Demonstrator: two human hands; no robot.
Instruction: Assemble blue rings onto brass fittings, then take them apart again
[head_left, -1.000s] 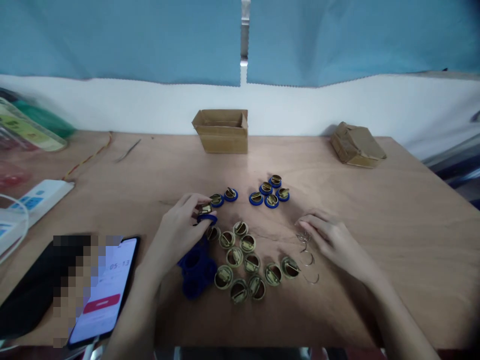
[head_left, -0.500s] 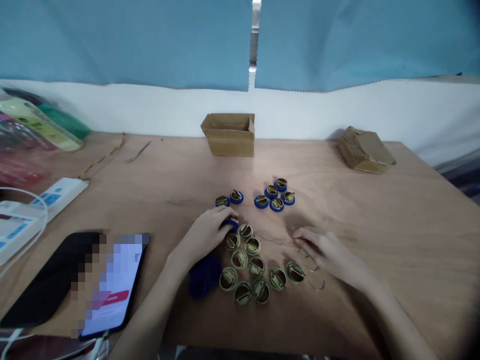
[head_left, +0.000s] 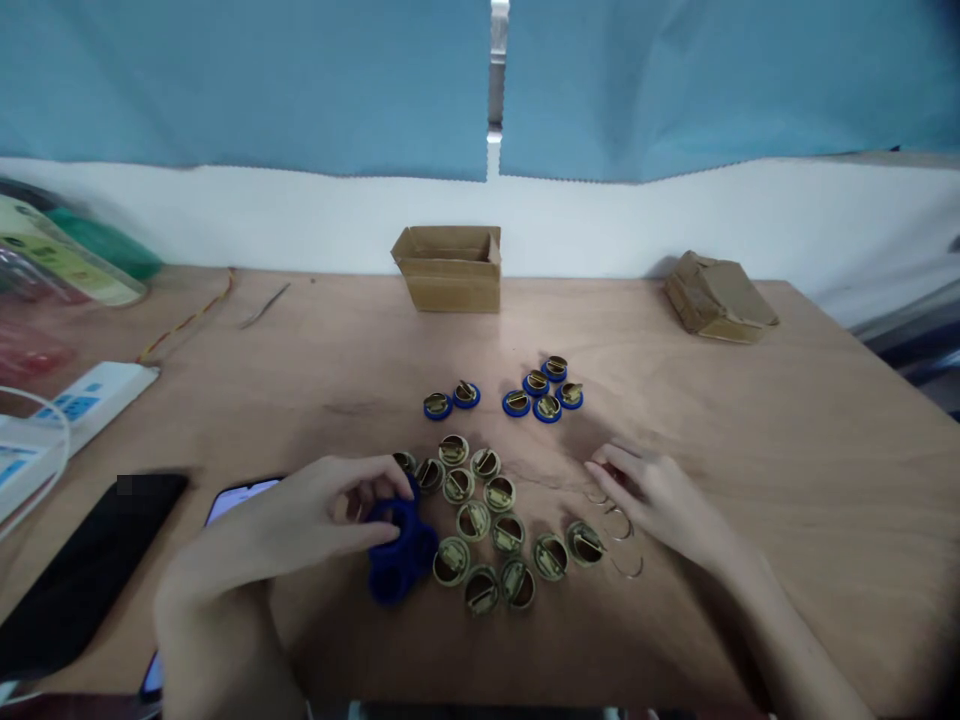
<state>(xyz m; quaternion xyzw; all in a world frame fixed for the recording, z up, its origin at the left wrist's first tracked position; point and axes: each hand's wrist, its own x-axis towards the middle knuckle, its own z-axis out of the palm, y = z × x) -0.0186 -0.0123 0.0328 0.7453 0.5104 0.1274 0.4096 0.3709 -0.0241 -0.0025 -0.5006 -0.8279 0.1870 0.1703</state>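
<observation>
My left hand (head_left: 337, 500) is closed, thumb and fingers round a blue ring (head_left: 405, 516) at the top of a small pile of blue rings (head_left: 388, 582). Beside the pile lie several round brass pin pieces (head_left: 474, 521), bars facing up. Farther back sit more pin pieces with blue rims: two (head_left: 438, 405) on the left and several (head_left: 547, 408) in a group on the right. My right hand (head_left: 630, 485) rests with curled fingers right of the brass pieces; what its fingertips pinch, if anything, is too small to see. Thin metal rings (head_left: 619, 523) lie under and beside it.
An open cardboard box (head_left: 454, 285) stands at the back, and a crumpled one (head_left: 724, 300) at the back right. On the left are a dark phone (head_left: 90, 570), a second phone (head_left: 244, 494) partly behind my left arm, a power strip (head_left: 97, 395), tweezers (head_left: 265, 306) and plastic bags (head_left: 75, 250).
My left hand has moved left and nearer to me, from beside the blue-rimmed pieces to the pile of blue rings, uncovering brass pieces. My right hand has barely moved. The view has shifted slightly.
</observation>
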